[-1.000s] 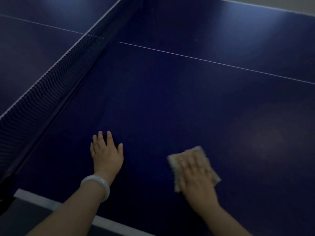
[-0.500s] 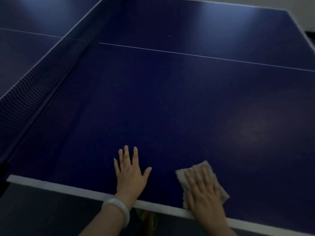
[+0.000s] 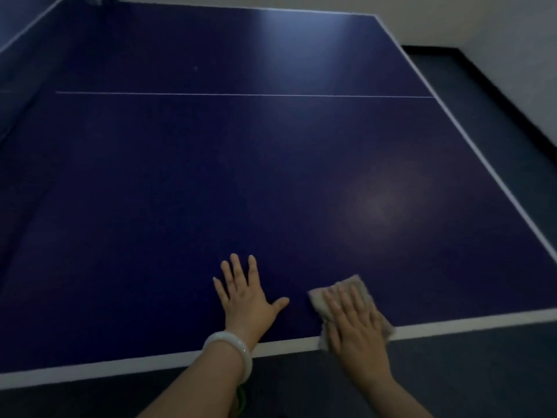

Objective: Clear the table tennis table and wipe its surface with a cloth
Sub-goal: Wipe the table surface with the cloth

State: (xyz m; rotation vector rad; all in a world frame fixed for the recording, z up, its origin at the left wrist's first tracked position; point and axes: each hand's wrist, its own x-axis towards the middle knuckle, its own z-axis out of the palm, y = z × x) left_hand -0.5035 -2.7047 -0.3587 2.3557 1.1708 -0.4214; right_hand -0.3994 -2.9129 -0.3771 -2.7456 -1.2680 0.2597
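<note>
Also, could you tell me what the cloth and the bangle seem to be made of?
The cloth looks like soft beige terry or microfibre, matte with a fuzzy edge. The bangle looks like pale jade or glass, though possibly plastic: smooth, glossy, translucent white.

Dark blue table tennis surface [image 3: 211,176], white-edged, with a thin white line [image 3: 241,94] crossing it far from the viewer. Left hand [image 3: 245,292] lay flat on the surface near the near edge, fingers spread and straight; a pale bangle [image 3: 232,351] sat on its wrist. Right hand [image 3: 355,324], fingers straight, pressed a beige cloth [image 3: 349,285] at the near white border, just right of the left hand. Dark floor [image 3: 497,116] and pale wall [image 3: 482,22] lay at far right.
</note>
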